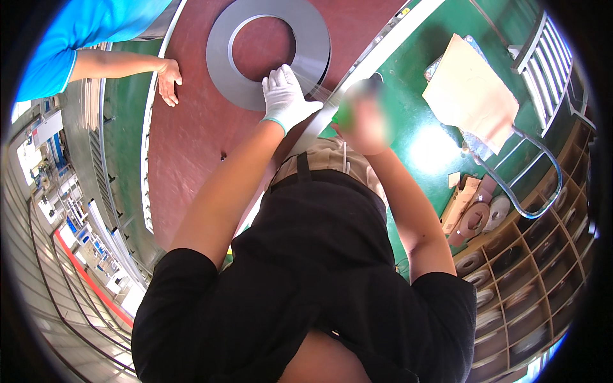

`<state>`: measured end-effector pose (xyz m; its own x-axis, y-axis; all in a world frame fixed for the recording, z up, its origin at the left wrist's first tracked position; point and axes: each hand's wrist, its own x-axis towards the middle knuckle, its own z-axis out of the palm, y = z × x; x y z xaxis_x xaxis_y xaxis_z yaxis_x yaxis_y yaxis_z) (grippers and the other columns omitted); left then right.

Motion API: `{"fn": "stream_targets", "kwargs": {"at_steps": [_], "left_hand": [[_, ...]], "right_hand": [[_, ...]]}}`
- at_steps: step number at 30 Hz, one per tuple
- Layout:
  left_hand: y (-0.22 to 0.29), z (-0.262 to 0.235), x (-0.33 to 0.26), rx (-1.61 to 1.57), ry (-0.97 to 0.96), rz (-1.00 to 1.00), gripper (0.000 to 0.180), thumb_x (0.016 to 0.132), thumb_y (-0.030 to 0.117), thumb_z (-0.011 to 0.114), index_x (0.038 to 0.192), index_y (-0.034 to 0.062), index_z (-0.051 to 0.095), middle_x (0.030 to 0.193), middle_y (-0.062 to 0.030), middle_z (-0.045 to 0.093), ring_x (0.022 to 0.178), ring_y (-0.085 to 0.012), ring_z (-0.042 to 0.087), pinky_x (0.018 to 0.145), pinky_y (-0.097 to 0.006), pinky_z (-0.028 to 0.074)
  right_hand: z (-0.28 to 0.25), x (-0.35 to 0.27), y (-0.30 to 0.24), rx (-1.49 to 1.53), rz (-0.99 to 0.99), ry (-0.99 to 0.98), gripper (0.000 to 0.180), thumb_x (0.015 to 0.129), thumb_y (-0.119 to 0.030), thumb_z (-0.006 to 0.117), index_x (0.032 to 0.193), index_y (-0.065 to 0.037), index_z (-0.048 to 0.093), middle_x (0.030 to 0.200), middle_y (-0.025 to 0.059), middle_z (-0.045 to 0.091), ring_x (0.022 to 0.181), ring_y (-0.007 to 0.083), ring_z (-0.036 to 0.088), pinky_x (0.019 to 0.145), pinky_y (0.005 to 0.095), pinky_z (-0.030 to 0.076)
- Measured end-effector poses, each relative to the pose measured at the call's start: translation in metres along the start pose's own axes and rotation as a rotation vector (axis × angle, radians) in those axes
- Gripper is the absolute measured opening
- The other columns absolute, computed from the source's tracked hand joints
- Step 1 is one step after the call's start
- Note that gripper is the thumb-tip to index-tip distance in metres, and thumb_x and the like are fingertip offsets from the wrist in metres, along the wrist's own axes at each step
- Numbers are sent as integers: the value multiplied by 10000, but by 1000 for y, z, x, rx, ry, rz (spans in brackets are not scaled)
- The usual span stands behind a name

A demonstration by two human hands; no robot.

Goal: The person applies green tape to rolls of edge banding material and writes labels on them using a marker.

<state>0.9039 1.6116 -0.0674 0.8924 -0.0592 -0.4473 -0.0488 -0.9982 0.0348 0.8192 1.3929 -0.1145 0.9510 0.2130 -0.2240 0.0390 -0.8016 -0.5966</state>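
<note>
My left hand point(285, 102), in a white glove with a green cuff, lies on the lower right of a large flat grey ring point(227, 48). Its fingers are stretched out and the thumb points aside. The ring rests on a red-brown tabletop point(191, 153). From the ring's edge beside the glove, a see-through strip point(314, 87) runs right toward my right hand point(367, 124). That hand is blurred beyond the table's edge, closed around something I cannot make out. Dark and green patches show beside it.
Across the table at left, another person's bare hand point(169, 82) rests at the edge. To the right stand a cart with a blue tubular handle point(539, 207) and a cardboard sheet point(472, 92). A wooden compartment shelf point(520, 281) holds several rings; a carton point(461, 203) sits nearby.
</note>
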Motion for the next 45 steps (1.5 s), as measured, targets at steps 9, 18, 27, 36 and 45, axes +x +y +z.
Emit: {"fn": "stream_targets", "kwargs": {"at_steps": [9, 18, 27, 36, 45], "left_hand": [[2, 40, 5, 31, 308, -26, 1098, 905, 602, 730, 1566, -143, 268, 1551, -295, 421, 1464, -412, 404, 1258, -617, 234], [-23, 28, 9, 43, 219, 134, 1054, 868, 564, 782, 1537, -129, 354, 1480, -265, 514, 1362, -414, 500, 1196, -558, 359], [-34, 19, 12, -51, 224, 79, 1038, 760, 563, 869, 1526, -4, 458, 1471, -199, 543, 1366, -386, 516, 1170, -513, 413], [-31, -8, 14, -79, 136, 93, 919, 727, 514, 891, 1425, 10, 570, 1366, -205, 615, 1294, -370, 582, 1095, -475, 495], [-49, -104, -29, -525, 101, 242, 890, 727, 389, 923, 1393, -95, 585, 1353, -250, 635, 1311, -399, 594, 1115, -456, 486]], "right_hand": [[-36, 9, -26, -67, 94, -87, 978, 788, -498, 877, 1584, -130, 442, 1344, 233, 621, 1328, 401, 578, 1046, 501, 520], [-38, 4, -21, -83, 131, -111, 963, 807, -520, 856, 1588, -137, 441, 1364, 235, 609, 1301, 401, 599, 1051, 501, 517], [-24, -1, -8, -115, 120, -19, 935, 797, -527, 860, 1556, -128, 487, 1362, 209, 637, 1269, 387, 620, 1054, 499, 510], [-12, -20, -7, -20, 83, 236, 828, 754, -468, 903, 1434, -112, 591, 1342, 167, 670, 1237, 362, 639, 1047, 495, 504], [-27, 23, -45, 83, -72, 285, 818, 851, -444, 844, 1460, -13, 511, 1325, 203, 652, 1236, 381, 636, 1040, 484, 525]]}}
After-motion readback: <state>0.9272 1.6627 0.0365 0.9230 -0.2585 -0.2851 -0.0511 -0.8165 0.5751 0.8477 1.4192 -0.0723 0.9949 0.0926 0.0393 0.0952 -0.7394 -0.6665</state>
